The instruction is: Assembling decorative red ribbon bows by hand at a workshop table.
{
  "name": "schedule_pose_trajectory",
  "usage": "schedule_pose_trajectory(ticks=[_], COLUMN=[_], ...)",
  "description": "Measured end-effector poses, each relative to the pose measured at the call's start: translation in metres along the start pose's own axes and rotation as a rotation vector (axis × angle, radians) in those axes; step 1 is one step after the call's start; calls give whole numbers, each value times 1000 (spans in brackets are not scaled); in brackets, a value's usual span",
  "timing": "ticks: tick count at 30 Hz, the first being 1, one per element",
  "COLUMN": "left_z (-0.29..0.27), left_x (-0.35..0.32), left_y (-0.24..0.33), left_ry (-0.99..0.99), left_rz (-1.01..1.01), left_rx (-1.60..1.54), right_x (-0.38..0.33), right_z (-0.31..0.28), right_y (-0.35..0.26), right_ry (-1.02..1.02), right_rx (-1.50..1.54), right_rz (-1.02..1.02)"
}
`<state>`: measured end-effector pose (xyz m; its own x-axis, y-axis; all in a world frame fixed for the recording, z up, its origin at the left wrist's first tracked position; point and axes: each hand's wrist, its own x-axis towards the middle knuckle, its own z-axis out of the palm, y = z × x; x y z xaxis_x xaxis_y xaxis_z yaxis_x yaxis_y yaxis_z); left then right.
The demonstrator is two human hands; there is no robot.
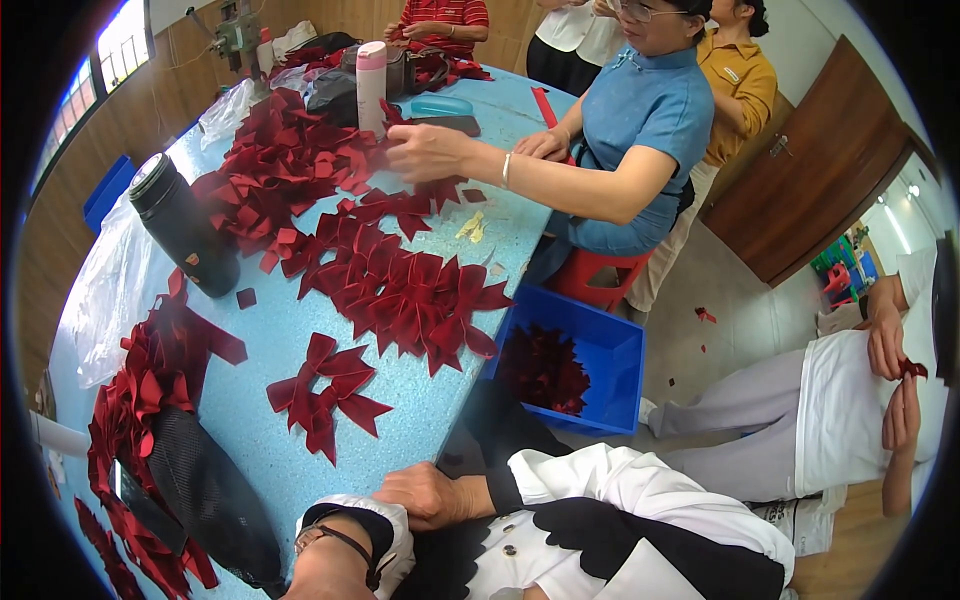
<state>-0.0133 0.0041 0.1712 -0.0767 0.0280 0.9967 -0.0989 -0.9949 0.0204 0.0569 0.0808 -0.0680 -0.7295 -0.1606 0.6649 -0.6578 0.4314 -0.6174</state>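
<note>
My right hand (pixel 422 495) rests at the table's near edge, curled into a loose fist with nothing showing in it. My left hand (pixel 330 575) is cut off by the lower edge, below a wristwatch (pixel 312 538); its fingers are hidden. Ahead of my right hand lies a small cluster of dark red ribbon bows (pixel 345 372). Beyond it a thick row of such bows (pixel 400 290) spreads over the light blue table (pixel 262 335). Further off, a heap of red ribbon pieces (pixel 270 165) piles up. Another red heap (pixel 130 385) lies along the left side.
A black bottle (pixel 185 232), a pink-topped bottle (pixel 371 95), a black mesh object (pixel 205 490) and a phone (pixel 140 505) are on the table. A blue crate (pixel 622 372) of red bows stands by the right edge. A co-worker's hand (pixel 425 152) reaches over the table; other people stand around.
</note>
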Motion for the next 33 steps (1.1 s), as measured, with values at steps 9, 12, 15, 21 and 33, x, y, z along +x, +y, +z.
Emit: schedule_pose_trajectory(ticks=[9,12,15,21,33], left_z=[7,2,-3,2,-2], left_x=[6,17,26,29,32], left_y=[-16,-17,-10,-10,-2], left_ry=[-38,-106,-347,-431,-470], left_rz=[104,81,-126,-152,-206], left_rx=[69,35,85,43,62], right_x=[-5,-6,-4,1,2], right_z=[1,14,5,-6,-2], right_y=[4,4,-3,-13,-9], right_ry=[97,88,66,37,-8], right_rx=[12,84,19,-44,-50], right_rz=[-42,-26,-29,-53,-31])
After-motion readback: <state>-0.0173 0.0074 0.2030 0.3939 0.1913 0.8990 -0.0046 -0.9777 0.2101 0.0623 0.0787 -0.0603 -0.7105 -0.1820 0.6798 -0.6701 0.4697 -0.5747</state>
